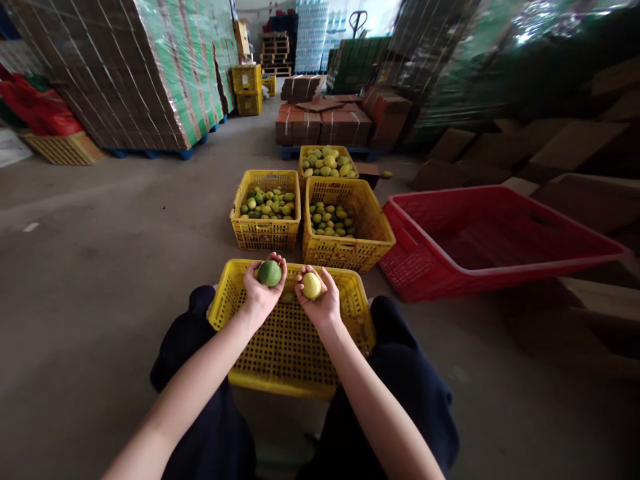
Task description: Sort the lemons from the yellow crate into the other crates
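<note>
here, green fruit [270, 273] (left hand [262, 294]), yellow fruit [311, 286]

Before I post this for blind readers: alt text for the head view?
Left hand holds a green citrus fruit, right hand a yellow lemon, above a yellow perforated crate. Beyond stand three yellow crates of fruit; a red crate is at right.

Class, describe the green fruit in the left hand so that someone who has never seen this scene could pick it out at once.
Find the yellow crate nearest the camera. Over its far half, look at the left hand. The green fruit there is round and deep green, unlike the pale yellow fruit in the right hand.
</note>
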Demonstrator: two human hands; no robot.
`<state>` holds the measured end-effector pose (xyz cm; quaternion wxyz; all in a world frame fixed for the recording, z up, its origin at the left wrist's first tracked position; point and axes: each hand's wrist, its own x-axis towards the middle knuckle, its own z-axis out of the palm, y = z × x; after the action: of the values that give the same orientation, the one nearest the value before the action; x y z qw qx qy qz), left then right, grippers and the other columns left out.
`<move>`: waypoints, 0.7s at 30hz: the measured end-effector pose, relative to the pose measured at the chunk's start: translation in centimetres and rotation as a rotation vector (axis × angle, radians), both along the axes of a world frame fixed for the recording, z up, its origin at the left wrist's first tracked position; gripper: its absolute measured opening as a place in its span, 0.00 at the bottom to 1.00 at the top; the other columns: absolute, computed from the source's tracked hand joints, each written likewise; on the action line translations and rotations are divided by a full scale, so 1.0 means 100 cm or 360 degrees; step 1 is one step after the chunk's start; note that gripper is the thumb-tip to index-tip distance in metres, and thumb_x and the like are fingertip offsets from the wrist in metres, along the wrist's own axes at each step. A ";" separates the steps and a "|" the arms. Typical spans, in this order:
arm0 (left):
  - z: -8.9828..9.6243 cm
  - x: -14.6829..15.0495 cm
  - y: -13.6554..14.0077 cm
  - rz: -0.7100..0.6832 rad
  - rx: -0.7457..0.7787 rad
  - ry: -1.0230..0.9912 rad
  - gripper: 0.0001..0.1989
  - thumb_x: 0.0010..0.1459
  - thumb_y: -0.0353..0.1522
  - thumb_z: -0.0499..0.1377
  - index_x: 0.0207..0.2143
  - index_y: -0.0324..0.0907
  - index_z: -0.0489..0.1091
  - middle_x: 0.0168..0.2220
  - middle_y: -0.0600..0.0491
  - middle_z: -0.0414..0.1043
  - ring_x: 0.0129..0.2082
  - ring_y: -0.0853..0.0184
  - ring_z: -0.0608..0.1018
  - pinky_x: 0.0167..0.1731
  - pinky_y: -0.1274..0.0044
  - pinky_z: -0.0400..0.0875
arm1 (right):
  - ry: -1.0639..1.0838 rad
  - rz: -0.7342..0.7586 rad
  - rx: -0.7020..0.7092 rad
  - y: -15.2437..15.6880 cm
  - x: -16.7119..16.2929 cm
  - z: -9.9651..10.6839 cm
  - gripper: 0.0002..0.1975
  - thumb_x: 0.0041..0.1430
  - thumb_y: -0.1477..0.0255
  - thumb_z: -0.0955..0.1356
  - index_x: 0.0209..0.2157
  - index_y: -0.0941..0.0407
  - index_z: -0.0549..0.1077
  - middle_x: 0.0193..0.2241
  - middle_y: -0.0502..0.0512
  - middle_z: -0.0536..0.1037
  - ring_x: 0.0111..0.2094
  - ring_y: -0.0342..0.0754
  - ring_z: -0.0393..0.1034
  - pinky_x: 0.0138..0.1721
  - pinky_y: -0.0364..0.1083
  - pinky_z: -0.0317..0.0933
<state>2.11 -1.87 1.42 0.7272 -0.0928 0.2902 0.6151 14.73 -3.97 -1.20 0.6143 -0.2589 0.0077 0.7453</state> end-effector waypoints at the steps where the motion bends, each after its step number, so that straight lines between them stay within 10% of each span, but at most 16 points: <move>1: 0.000 0.000 0.000 -0.0021 -0.0021 -0.0015 0.12 0.55 0.27 0.51 0.37 0.39 0.73 0.27 0.50 0.76 0.29 0.69 0.79 0.32 0.79 0.78 | 0.0012 -0.0016 -0.0023 0.000 0.000 0.000 0.08 0.60 0.70 0.64 0.34 0.57 0.74 0.30 0.54 0.79 0.28 0.44 0.72 0.25 0.40 0.68; 12: -0.003 0.004 -0.002 -0.0012 -0.0042 0.0227 0.05 0.53 0.27 0.54 0.27 0.42 0.67 0.21 0.56 0.69 0.24 0.73 0.75 0.30 0.82 0.75 | -0.0095 -0.0024 -0.0247 0.005 0.006 -0.019 0.07 0.55 0.72 0.62 0.24 0.56 0.67 0.18 0.50 0.71 0.17 0.41 0.63 0.16 0.38 0.58; 21: 0.004 -0.024 -0.006 0.0057 -0.0036 0.0181 0.09 0.56 0.26 0.50 0.25 0.42 0.67 0.21 0.54 0.71 0.23 0.71 0.76 0.28 0.80 0.76 | -0.0644 0.0444 -0.0495 -0.006 -0.030 -0.072 0.09 0.53 0.73 0.62 0.20 0.56 0.66 0.10 0.50 0.68 0.10 0.43 0.60 0.10 0.39 0.51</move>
<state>-0.33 -2.51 1.83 0.6974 -0.0710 0.3362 0.6290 11.74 -4.59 -8.41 0.4478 -0.4919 -0.0367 0.7457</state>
